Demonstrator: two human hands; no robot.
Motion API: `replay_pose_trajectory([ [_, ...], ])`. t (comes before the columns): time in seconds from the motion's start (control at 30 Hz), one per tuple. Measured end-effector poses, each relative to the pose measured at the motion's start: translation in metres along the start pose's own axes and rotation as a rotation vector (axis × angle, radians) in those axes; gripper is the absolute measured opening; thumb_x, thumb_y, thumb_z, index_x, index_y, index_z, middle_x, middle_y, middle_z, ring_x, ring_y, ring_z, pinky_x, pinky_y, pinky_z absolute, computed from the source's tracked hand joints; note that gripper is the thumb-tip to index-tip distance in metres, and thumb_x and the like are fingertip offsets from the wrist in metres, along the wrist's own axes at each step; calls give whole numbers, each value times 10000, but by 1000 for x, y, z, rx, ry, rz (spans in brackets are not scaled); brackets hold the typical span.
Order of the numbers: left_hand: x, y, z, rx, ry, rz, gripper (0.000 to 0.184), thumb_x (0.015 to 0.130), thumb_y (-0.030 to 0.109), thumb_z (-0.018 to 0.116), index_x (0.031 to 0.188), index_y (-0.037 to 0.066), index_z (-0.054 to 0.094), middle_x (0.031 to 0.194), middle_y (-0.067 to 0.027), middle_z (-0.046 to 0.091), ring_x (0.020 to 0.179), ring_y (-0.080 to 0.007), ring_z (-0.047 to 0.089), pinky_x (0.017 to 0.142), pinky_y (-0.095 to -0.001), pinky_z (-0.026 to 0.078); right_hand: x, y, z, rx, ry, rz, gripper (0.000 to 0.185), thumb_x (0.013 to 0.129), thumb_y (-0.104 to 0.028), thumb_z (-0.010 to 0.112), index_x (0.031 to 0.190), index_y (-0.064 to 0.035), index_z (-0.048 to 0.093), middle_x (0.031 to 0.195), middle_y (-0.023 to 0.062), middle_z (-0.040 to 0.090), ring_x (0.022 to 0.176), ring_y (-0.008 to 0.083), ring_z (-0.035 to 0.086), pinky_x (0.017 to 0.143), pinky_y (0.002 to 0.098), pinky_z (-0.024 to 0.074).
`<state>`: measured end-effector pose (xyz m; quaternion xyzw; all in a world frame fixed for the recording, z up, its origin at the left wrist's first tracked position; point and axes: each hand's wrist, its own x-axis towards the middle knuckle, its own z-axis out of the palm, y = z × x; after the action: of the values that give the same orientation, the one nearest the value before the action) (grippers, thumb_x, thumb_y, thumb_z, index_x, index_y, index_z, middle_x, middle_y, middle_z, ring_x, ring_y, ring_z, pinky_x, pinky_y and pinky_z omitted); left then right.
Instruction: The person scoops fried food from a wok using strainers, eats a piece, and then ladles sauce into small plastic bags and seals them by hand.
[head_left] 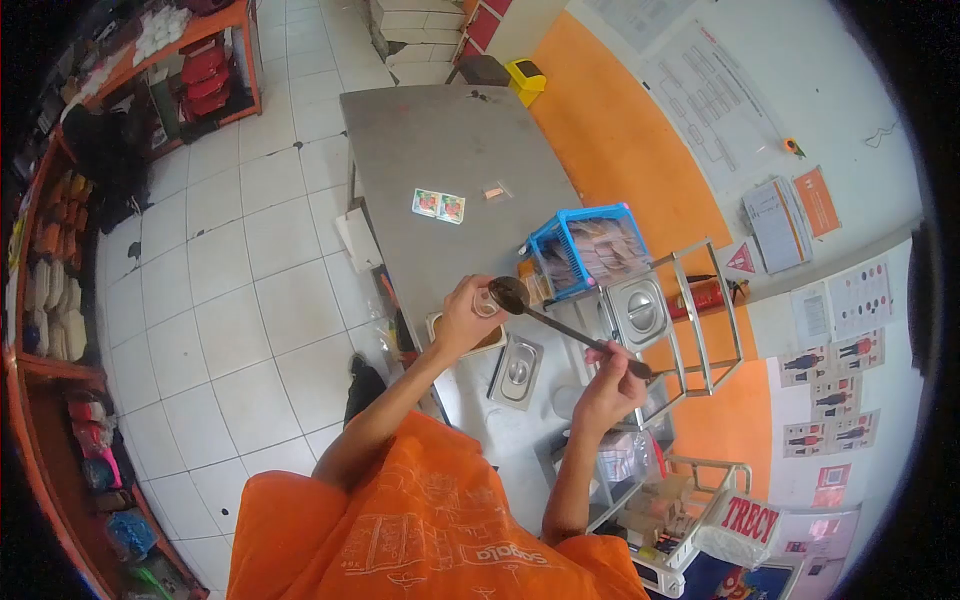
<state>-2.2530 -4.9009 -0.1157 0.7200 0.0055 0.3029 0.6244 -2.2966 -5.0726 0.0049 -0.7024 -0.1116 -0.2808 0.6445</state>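
Note:
My left hand (468,322) is closed around a small clear cup (486,303). My right hand (608,392) grips the handle of a long dark ladle (563,328). The ladle's bowl, with something dark brown in it, is at the cup's rim; whether they touch I cannot tell. Beneath my left hand, partly hidden by it, a steel food pan (490,344) stands on the table with brownish content. Beside it lies a steel pan lid (517,372) with a handle in its recess.
A blue basket (590,250) of packets stands by the wall, near a metal rack (705,320) with a lidded steel pan (637,312). Two small printed packets (438,205) lie on the grey table (440,130). Left is a tiled floor (240,300) and orange shelving (50,370).

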Motion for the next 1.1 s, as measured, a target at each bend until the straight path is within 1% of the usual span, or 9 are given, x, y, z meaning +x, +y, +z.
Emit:
replay_pose_trajectory([
  [0.1, -1, -3, -3, -33, -7, -26, 378, 648, 83, 749, 961, 36, 544, 841, -94, 598, 782, -241, 618, 710, -322, 493, 10, 10, -5, 169, 133, 133, 280, 920, -181, 532, 930, 96, 568, 765, 147, 591, 681, 202, 580, 647, 298, 465],
  [0.23, 4, -7, -11, -20, 12, -47, 316, 687, 51, 726, 947, 39, 545, 809, -63, 602, 765, -160, 595, 705, -286, 482, 18, 38, -15, 207, 220, 320, 304, 926, -224, 528, 956, 75, 574, 744, 81, 585, 694, 126, 537, 691, 241, 418],
  [0.3, 11, 0, -18, -20, 1, -91, 285, 710, 16, 706, 945, 39, 546, 822, -36, 606, 778, -109, 578, 712, -256, 473, 16, 78, -21, 163, 221, 378, 331, 916, -235, 546, 957, 89, 600, 713, 97, 613, 687, 119, 546, 678, 247, 430],
  [0.5, 58, 43, -48, -367, -179, -269, 310, 714, 54, 709, 965, 61, 528, 745, 0, 547, 763, -119, 547, 673, -245, 445, -13, 187, -14, -136, -31, 453, 296, 900, -224, 562, 845, 51, 656, 655, 79, 635, 608, 114, 579, 607, 245, 452],
  [0.6, 82, 60, -57, -813, -301, -246, 346, 706, 255, 735, 880, 107, 475, 706, 39, 456, 683, -96, 456, 586, -224, 373, -30, 214, -2, -131, -94, 523, 294, 878, -209, 580, 750, 46, 654, 613, 95, 630, 568, 128, 591, 543, 265, 453],
  [0.7, 104, 80, -61, -870, -366, -105, 377, 706, 288, 729, 873, 116, 438, 684, 44, 398, 655, -105, 404, 550, -231, 324, -32, 226, -1, -272, -202, 429, 283, 872, -190, 583, 737, 50, 649, 602, 87, 618, 543, 115, 566, 532, 253, 442],
  [0.9, 104, 81, -53, -476, -270, -99, 330, 738, 266, 676, 931, 97, 466, 702, 30, 410, 689, -107, 407, 571, -230, 327, -45, 254, -6, -232, -138, 474, 267, 850, -188, 607, 729, 46, 649, 594, 91, 620, 533, 120, 572, 519, 260, 441],
  [1.03, 79, 50, -49, -167, -164, -157, 238, 740, 76, 596, 950, 44, 489, 737, -20, 460, 663, -84, 477, 519, -205, 417, -57, 261, -4, -135, -82, 550, 244, 837, -152, 624, 678, 34, 631, 570, 69, 609, 500, 102, 557, 469, 245, 414],
  [1.1, 66, 42, -44, -187, -195, -182, 224, 732, -2, 551, 944, 32, 487, 744, -27, 466, 648, -80, 486, 482, -202, 436, -60, 259, -6, -110, -57, 580, 232, 846, -131, 614, 684, 35, 633, 568, 62, 602, 496, 95, 545, 468, 239, 415],
])
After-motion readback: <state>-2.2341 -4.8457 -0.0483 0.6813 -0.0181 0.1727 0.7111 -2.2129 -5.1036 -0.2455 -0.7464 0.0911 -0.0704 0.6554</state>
